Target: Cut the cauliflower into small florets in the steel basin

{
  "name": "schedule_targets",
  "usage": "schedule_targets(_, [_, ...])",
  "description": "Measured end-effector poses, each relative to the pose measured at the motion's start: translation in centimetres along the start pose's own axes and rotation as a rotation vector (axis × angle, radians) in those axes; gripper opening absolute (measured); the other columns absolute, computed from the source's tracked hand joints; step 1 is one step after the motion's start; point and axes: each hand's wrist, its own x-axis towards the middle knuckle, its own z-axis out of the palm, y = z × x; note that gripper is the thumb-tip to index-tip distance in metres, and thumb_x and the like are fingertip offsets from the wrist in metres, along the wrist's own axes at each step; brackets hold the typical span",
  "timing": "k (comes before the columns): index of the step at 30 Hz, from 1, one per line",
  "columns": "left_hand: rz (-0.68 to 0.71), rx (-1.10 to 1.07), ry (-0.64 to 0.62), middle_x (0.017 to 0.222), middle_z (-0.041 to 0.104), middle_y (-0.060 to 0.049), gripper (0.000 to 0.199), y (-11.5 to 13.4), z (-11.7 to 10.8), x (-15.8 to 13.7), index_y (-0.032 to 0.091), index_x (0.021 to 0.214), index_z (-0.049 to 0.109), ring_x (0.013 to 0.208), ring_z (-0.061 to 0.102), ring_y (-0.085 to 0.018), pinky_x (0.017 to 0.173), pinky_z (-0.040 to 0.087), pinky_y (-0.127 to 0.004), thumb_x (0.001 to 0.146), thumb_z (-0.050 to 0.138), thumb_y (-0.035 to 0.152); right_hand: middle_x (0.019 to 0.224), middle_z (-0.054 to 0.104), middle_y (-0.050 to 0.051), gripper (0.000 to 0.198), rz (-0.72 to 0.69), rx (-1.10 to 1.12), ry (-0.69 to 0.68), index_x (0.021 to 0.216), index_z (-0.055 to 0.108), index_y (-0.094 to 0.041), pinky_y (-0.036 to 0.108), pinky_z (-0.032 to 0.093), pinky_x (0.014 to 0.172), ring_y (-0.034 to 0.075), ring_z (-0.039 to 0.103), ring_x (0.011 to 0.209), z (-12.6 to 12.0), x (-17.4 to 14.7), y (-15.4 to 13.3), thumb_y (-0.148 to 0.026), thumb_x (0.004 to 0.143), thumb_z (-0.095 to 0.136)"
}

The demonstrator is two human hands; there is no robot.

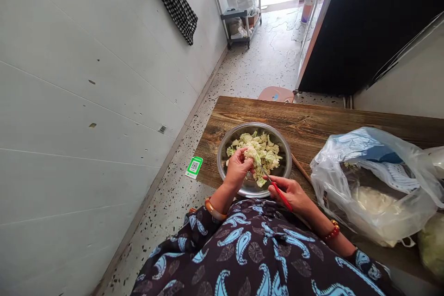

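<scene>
A round steel bowl (287, 157) stands on the wooden table, with many cut cauliflower florets (270, 155) inside. Over the bowl, my left hand (238, 166) is closed around a cauliflower piece (252, 153), fingers and thumb pinching its side. My right hand (289, 194) grips a small red-handled knife (280, 194) near the bowl's front rim. Its thin blade points up and left, with the tip at the cauliflower piece. Whether the tip has entered the piece cannot be made out.
On the right of the wooden table (298, 118) lies a large clear plastic bag (374, 185) with pale contents. Wooden chopsticks (301, 169) lie beside the bowl. A green QR card (194, 167) sits at the left edge. A pink stool (275, 94) and a shelf cart (239, 14) stand beyond.
</scene>
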Motion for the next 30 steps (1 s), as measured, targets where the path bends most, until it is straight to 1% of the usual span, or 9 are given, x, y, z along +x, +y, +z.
schedule_targets(6, [-0.009, -0.011, 0.036, 0.079, 0.061, 0.001, 0.047, -0.4, 0.2, -0.1, 0.015, 0.106, 0.057, 0.054, 0.055, -0.009, 0.052, 0.052, -0.026, 0.065, 0.075, 0.030, 0.060, 0.054, -0.003, 0.047, -0.013, -0.027, 0.016, 0.102, 0.077, -0.015, 0.021, 0.029, 0.046, 0.009, 0.036, 0.053, -0.3, 0.2, 0.3, -0.050, 0.071, 0.076])
schedule_targets(12, [-0.031, -0.029, 0.062, 0.078, 0.062, 0.001, 0.049, -0.7, 0.1, -0.2, 0.016, 0.104, 0.057, 0.054, 0.056, -0.009, 0.055, 0.055, -0.028, 0.063, 0.078, 0.030, 0.065, 0.061, -0.001, 0.041, -0.038, -0.071, 0.042, 0.097, 0.078, -0.015, 0.024, 0.036, 0.053, 0.011, 0.044, 0.057, -0.6, 0.3, 1.0, -0.048, 0.073, 0.074])
schedule_targets(17, [-0.037, -0.053, 0.054, 0.075, 0.060, 0.003, 0.050, -0.7, 0.0, -0.2, 0.015, 0.102, 0.056, 0.054, 0.056, -0.009, 0.054, 0.055, -0.028, 0.062, 0.080, 0.032, 0.072, 0.065, 0.000, 0.035, -0.060, -0.104, 0.028, 0.095, 0.078, -0.016, 0.025, 0.039, 0.056, 0.014, 0.050, 0.062, -0.7, 0.3, 1.2, -0.045, 0.077, 0.072])
schedule_targets(22, [-0.102, -0.100, 0.024, 0.074, 0.061, 0.002, 0.054, -0.6, -0.2, -0.2, 0.015, 0.101, 0.058, 0.053, 0.055, -0.008, 0.053, 0.053, -0.026, 0.058, 0.084, 0.033, 0.066, 0.063, -0.002, 0.029, -0.095, -0.200, -0.010, 0.089, 0.077, -0.018, 0.024, 0.039, 0.054, 0.013, 0.049, 0.057, -1.2, 0.4, 1.9, -0.044, 0.081, 0.069])
schedule_targets(24, [-0.140, -0.139, 0.013, 0.073, 0.060, 0.003, 0.053, -0.5, -0.5, -0.1, 0.014, 0.100, 0.058, 0.053, 0.055, -0.008, 0.052, 0.051, -0.025, 0.057, 0.085, 0.032, 0.067, 0.065, -0.001, 0.027, -0.129, -0.290, 0.024, 0.090, 0.076, -0.019, 0.025, 0.041, 0.056, 0.015, 0.052, 0.058, -1.5, 0.3, 2.4, -0.042, 0.081, 0.070])
schedule_targets(27, [-0.193, -0.198, -0.017, 0.072, 0.060, 0.003, 0.048, -0.3, -0.9, 0.1, 0.014, 0.098, 0.060, 0.052, 0.054, -0.007, 0.049, 0.049, -0.022, 0.058, 0.083, 0.027, 0.068, 0.067, 0.000, 0.028, -0.170, -0.412, 0.151, 0.098, 0.075, -0.020, 0.028, 0.044, 0.061, 0.018, 0.055, 0.061, -2.0, 0.0, 2.8, -0.040, 0.078, 0.073])
schedule_targets(29, [-0.237, -0.215, -0.066, 0.073, 0.060, 0.003, 0.043, -0.2, -1.0, 0.0, 0.014, 0.097, 0.060, 0.050, 0.053, -0.007, 0.046, 0.047, -0.021, 0.060, 0.081, 0.025, 0.070, 0.067, 0.000, 0.034, -0.187, -0.409, 0.251, 0.108, 0.071, -0.021, 0.029, 0.046, 0.063, 0.018, 0.057, 0.061, -2.1, -0.2, 2.8, -0.039, 0.078, 0.073])
schedule_targets(30, [-0.258, -0.217, -0.092, 0.072, 0.060, 0.003, 0.041, -0.2, -0.9, -0.1, 0.014, 0.096, 0.060, 0.049, 0.053, -0.007, 0.045, 0.046, -0.021, 0.061, 0.080, 0.024, 0.074, 0.068, 0.001, 0.038, -0.208, -0.379, 0.293, 0.113, 0.068, -0.022, 0.030, 0.048, 0.065, 0.018, 0.058, 0.063, -2.0, -0.2, 2.6, -0.037, 0.079, 0.073])
